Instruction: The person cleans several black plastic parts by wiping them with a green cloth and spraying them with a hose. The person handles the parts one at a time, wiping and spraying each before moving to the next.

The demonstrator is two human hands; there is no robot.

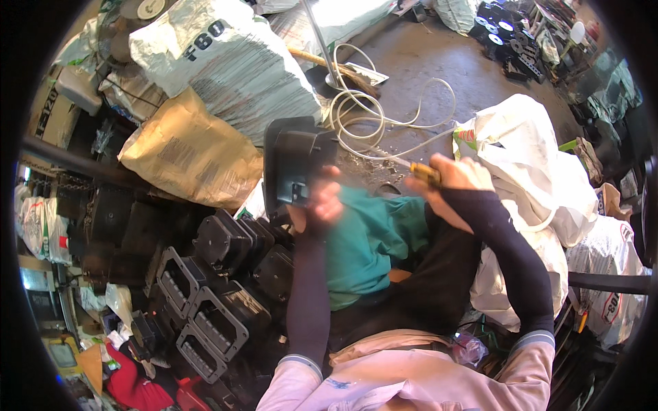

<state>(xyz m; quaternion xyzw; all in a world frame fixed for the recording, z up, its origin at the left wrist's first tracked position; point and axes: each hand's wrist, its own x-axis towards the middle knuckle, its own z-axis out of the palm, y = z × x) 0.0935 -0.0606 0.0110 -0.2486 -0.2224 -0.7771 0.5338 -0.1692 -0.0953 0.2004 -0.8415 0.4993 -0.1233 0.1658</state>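
My left hand (322,200) is closed around the lower side of a black plastic housing (296,154), held up over the lap; the fingers are slightly blurred. My right hand (458,179) grips a screwdriver (426,174) by its yellow and dark handle. Its thin shaft points left toward the housing, and the tip is apart from it. A green cloth (367,246) lies across my leg beneath both hands. Similar black housings (218,241) are piled by my left forearm, along with black rectangular frames with handle-like openings (216,322).
A pale hose (356,113) lies coiled on the floor ahead, near a broom (360,77). A brown paper sack (195,154) and a large white sack (212,55) stand at the left. White sacks (514,151) crowd my right arm. Black parts (504,38) are heaped at the far right.
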